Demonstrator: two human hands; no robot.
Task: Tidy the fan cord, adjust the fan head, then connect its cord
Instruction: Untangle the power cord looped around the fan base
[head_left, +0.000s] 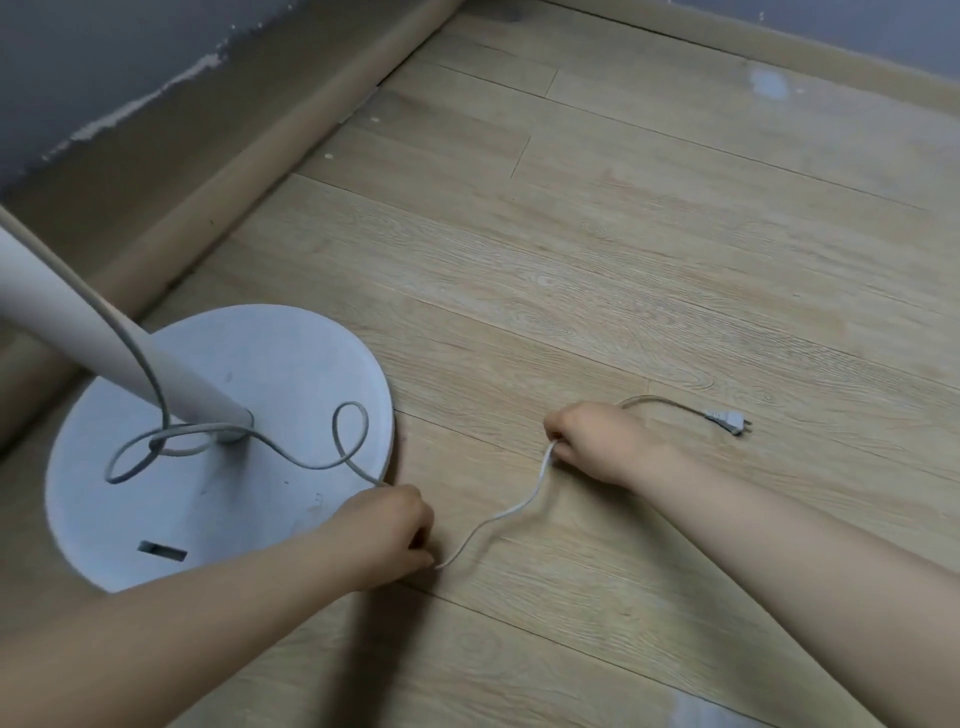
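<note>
Wood planks make up the floor (623, 234), with a grey wall (104, 62) and a brown baseboard (208, 182) along the left side. On the floor sits the fan's round white base (291, 364), and its white pole (78, 322) leans up out of the picture. The fan head is not in view.

The cord (511, 512) comes down the pole, makes two loose loops on the base, then runs off onto the floor. The left hand (387, 525) grips it right at the edge of the base. The right hand (597, 441) grips it farther along. The hands are apart, and the cord hangs slack between them. Past the right hand, the plug (727, 420) lies on the floor, holding nothing and plugged into nothing.

What could go wrong? If the hands pull hard, I think the loops around the pole could close into a tight knot. A big tug could also rock or tip the fan. The plug could drag and scrape along the planks.

A small dark slot (162, 551) shows near the front of the base. I see no words, labels or brand names anywhere.
</note>
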